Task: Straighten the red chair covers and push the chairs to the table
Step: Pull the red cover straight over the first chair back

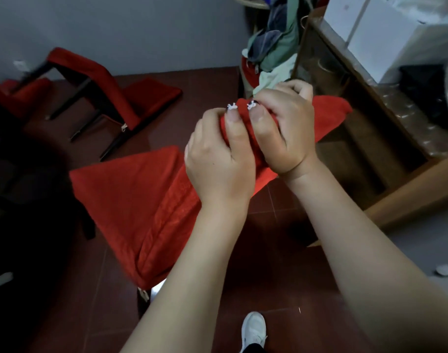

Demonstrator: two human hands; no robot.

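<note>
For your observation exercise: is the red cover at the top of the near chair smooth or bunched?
Bunched: the left hand and the right hand grip a gathered fold of the cover.

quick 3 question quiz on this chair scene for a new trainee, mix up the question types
1. True or false: the left hand and the right hand both grip the red cover at the top of the near chair's back.
2. Multiple choice: what sits beyond the hands, near the wall? A) a pile of clothes B) a laptop C) a bucket
3. Fill in: the shoe at the bottom edge is ____ in colour.

Key: 1 true; 2 A; 3 white
</note>
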